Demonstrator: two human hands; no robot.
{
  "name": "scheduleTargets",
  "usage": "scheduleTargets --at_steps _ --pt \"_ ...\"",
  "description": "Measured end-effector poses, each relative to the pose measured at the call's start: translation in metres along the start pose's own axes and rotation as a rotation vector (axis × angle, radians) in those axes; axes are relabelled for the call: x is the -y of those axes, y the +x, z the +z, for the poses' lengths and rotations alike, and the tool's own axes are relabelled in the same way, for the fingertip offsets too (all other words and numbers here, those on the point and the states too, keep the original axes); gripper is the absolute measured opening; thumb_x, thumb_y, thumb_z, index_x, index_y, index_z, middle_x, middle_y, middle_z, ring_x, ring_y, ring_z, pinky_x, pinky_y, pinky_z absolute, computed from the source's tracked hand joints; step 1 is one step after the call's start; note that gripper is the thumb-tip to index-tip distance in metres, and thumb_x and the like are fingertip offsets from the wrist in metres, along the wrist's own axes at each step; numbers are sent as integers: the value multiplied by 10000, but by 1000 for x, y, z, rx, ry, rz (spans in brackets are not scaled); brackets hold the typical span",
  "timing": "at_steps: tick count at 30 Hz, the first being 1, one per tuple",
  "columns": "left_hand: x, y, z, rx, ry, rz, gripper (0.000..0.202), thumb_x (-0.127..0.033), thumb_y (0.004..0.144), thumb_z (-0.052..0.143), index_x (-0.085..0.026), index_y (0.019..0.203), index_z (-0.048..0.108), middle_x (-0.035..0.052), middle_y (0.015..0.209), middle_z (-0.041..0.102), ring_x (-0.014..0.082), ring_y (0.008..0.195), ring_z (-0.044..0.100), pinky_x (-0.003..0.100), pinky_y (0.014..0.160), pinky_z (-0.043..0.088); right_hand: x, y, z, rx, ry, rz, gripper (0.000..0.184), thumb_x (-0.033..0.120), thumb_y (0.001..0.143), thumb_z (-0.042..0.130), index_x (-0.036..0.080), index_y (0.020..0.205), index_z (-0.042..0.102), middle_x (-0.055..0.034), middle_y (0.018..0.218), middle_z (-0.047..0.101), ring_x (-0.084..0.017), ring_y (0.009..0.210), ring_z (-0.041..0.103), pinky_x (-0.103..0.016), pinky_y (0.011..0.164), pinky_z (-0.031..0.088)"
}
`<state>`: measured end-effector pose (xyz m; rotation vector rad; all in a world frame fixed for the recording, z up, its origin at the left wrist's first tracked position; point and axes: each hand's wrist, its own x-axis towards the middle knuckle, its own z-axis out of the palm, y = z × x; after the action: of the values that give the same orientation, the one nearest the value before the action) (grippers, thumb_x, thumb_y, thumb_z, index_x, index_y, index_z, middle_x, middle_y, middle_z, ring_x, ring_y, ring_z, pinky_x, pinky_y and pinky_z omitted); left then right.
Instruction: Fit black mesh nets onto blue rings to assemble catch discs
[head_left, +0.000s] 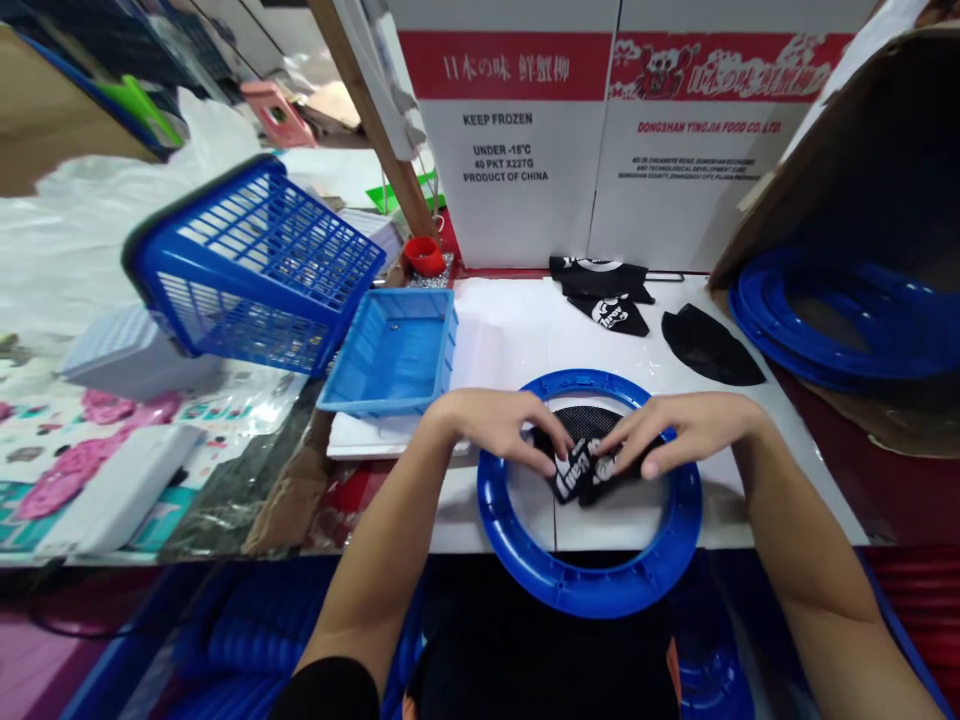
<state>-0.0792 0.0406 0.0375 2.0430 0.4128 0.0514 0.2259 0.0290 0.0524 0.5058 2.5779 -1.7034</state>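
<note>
A blue plastic ring [592, 585] lies on the white table [517, 340], its near part hanging over the front edge. Inside it, both hands pinch a black printed fabric piece [581, 470] with white lettering. My left hand [499, 425] grips the cloth's left end with fingers curled. My right hand [679, 430] holds the right end, fingers pressed on it. A black mesh patch [589, 420] shows just behind the cloth, within the ring.
More black printed pieces [604, 290] and a plain black piece [709, 345] lie at the back. A light blue tray [394, 350] and a tilted blue basket [255, 265] stand left. Stacked blue rings [840, 320] sit right; white cartons [615, 130] behind.
</note>
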Motion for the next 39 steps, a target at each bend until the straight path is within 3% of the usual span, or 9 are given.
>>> scheduleTargets --at_steps 2,4,8,13,20,27,30,33,39 --pt "0 3 5 117 58 -162 282 -513 912 761 -248 962 846 58 1085 849 246 1018 781 336 961 575 -7 5 4 198 31 87 404 525 991 748 224 1240 850 -127 1452 744 -281 1396 676 -354 1182 491" --pt "3 11 12 96 124 -207 357 -566 961 699 -238 979 840 63 1068 839 233 998 765 319 943 554 -13 12 7 235 59 96 431 530 1006 721 199 1256 839 -132 1442 748 -271 1381 679 -341 1174 486" --pt "11 27 28 -33 316 -214 410 -523 945 739 -212 1208 788 107 1241 785 268 1160 717 346 1009 533 -17 18 9 41 -22 155 403 493 1051 618 188 1231 811 -87 1158 826 -219 1059 750 -315 936 551" --pt "17 42 45 -188 527 -207 481 -255 882 804 -163 1346 719 192 1448 680 372 1358 639 514 1146 510 -15 23 15 -238 -421 541 193 359 1009 623 215 975 748 -33 835 747 -192 705 625 -323 655 432" --pt "27 40 46 -138 404 -98 586 -82 861 702 -213 1431 665 157 1707 486 343 1621 402 551 1314 348 -14 28 37 -255 -567 580 327 304 877 815 196 1171 721 -129 1143 750 -305 971 721 -370 748 546" --pt "-16 45 79 -223 709 -474 709 -526 880 861 -133 1428 643 265 1423 638 445 1224 676 488 919 590 -10 15 40 -246 -658 324 401 129 870 730 187 1265 698 -169 1498 629 -363 1430 565 -480 1097 537" --pt "-27 53 93 -317 634 -679 736 -667 909 783 -84 1346 674 260 1153 733 396 941 755 412 758 567 2 15 36 -292 -648 433 181 231 991 641 206 1165 688 -146 1290 734 -320 1164 704 -417 877 563" --pt "-24 55 96 -431 532 -754 747 -806 950 605 -89 1096 754 207 846 740 380 809 755 385 696 531 14 23 39 -283 -696 632 166 395 1032 642 228 1032 646 -72 893 748 -269 770 696 -359 623 433" --pt "-19 44 81 -300 525 -613 690 -758 994 565 -137 792 787 216 804 747 404 832 760 437 754 546 7 35 49 -260 -736 741 251 355 925 803 208 1071 660 -105 971 747 -309 844 710 -344 605 386"
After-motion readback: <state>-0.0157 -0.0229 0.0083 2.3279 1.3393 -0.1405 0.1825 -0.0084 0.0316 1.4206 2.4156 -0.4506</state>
